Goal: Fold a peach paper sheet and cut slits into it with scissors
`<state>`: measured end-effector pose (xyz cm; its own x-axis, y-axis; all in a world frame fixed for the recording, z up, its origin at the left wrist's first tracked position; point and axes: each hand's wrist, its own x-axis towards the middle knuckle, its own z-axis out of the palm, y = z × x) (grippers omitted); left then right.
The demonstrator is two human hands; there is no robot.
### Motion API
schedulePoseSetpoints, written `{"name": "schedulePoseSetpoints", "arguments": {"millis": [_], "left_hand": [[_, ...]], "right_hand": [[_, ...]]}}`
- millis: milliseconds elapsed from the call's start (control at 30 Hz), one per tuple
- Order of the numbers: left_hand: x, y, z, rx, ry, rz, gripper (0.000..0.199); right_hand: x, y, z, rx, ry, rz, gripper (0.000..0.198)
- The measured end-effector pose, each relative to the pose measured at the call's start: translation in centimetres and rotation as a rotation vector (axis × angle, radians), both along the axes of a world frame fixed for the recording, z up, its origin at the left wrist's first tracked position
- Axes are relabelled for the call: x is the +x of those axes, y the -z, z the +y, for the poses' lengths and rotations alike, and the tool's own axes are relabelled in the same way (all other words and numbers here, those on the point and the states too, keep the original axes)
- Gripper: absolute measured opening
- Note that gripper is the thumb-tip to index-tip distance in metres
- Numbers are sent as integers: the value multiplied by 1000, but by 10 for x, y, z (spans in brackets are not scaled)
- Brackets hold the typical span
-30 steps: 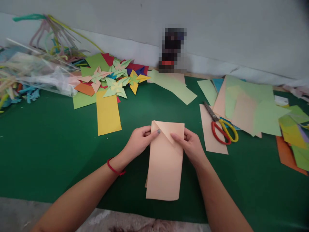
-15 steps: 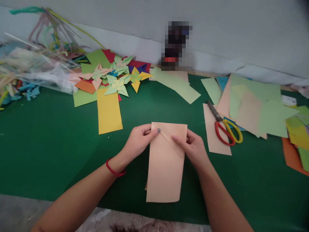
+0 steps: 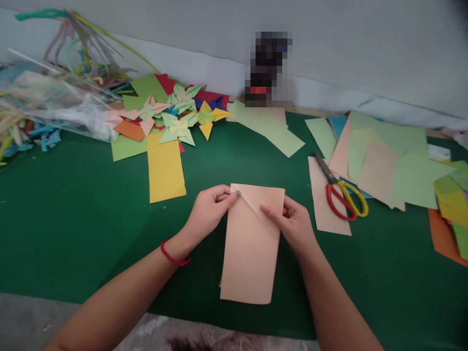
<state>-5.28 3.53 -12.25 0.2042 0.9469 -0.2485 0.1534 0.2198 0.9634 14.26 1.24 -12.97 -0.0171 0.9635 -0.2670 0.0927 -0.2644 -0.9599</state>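
A peach sheet of paper [image 3: 250,258], longer than wide, is held up between both hands over the green tabletop. A diagonal crease or fold edge runs down from its upper left corner toward the right side. My left hand [image 3: 210,207] pinches that upper left corner, thumb in front and fingers behind. My right hand [image 3: 294,222] grips the right edge near the top, its thumb lying on the front face and its other fingers mostly hidden behind. A sliver of another paper layer shows at the lower left edge.
Scissors [image 3: 340,190] with red and yellow handles lie on a peach sheet at right, beside stacked green and peach papers [image 3: 387,156]. Folded paper stars [image 3: 179,126] and a yellow sheet [image 3: 166,170] lie at left, near a clear plastic bag [image 3: 73,107]. A pixelated object leans on the wall.
The lower end of the peach paper has shifted slightly up and left. My left thumb has slid a little up and left at the corner; my right hand is nearly still.
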Motion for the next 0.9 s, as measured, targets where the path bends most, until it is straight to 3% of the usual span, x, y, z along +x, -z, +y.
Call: {"name": "schedulePoseSetpoints", "arguments": {"millis": [433,733,900], "left_hand": [[-1,-1,1,28,58,28,28],[1,-1,1,-33,30,-82,22],[1,-1,3,30,-3,-25,20]], "right_hand": [[6,-1,2,29,-49,62,20],[5,-3,1,29,-69,-31,18],[4,-2,0,111,-96,-149,23]]}}
